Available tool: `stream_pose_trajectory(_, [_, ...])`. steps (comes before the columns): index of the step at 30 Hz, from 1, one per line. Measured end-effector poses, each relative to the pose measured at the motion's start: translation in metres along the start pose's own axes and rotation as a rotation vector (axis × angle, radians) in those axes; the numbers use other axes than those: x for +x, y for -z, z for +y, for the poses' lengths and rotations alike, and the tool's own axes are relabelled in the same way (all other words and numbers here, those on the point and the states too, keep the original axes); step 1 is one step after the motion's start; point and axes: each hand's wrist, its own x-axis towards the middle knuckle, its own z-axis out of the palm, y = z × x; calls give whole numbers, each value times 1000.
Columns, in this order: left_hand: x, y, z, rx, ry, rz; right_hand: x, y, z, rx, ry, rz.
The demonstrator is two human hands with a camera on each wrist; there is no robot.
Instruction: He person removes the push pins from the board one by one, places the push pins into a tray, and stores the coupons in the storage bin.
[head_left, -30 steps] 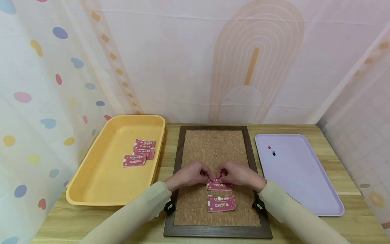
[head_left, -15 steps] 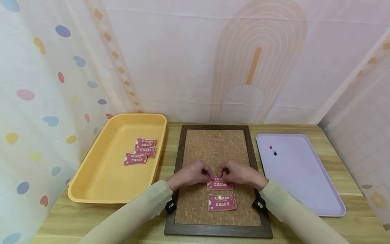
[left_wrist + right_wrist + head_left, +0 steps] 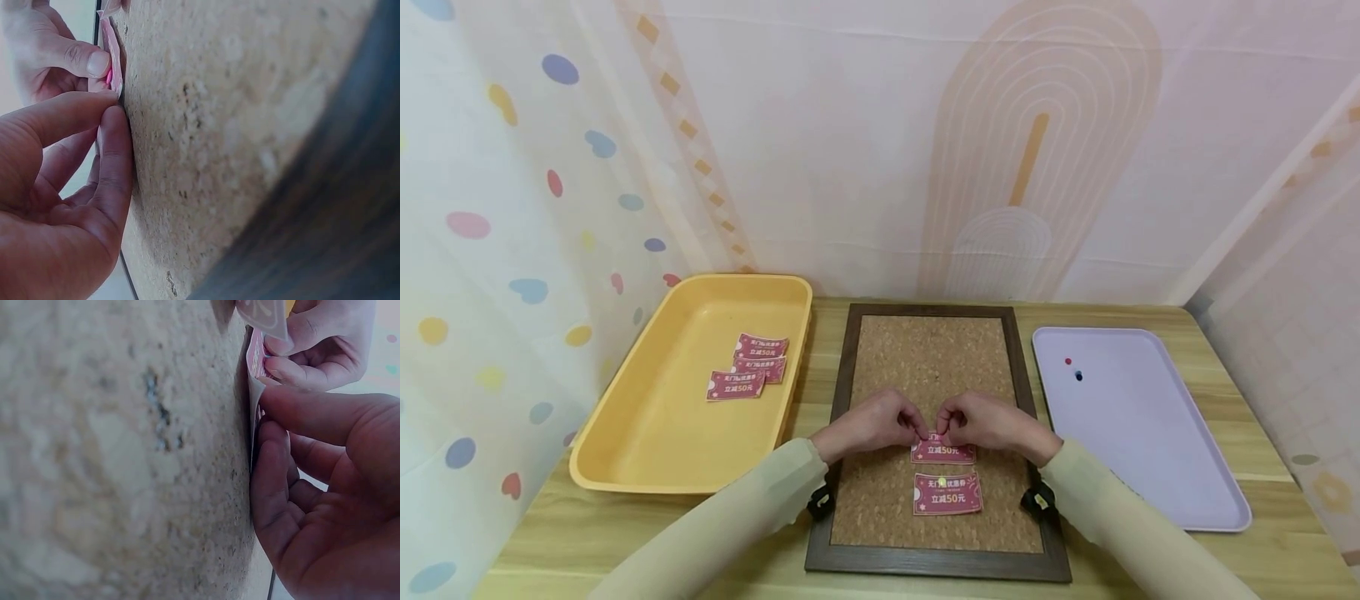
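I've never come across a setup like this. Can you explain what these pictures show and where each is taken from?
There is no machine here: a person works with two bare hands. The head camera looks forward and down; the two close-ups come from cameras on the left and right wrists.

On a wooden table lies a framed cork board. To its left, a yellow tray holds three coupons; to its right, a lilac tray holds a few small pieces.

The left hand and right hand pinch the top edge of the upper coupon, with something pink at their fingertips, perhaps a pin. Below lies the lower coupon.
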Motion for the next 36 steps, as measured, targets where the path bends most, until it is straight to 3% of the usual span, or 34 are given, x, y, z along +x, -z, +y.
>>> stream_pose_trajectory(8, [1, 0, 0, 18, -22, 12, 1, 0, 0, 8, -1, 5])
stream_pose_trajectory(15, [1, 0, -2, 5, 0, 10, 2, -1, 1, 5, 10, -2])
stream_pose_trajectory(36, [3, -1, -4, 16, -11, 9, 0, 2, 3, 9, 40, -14])
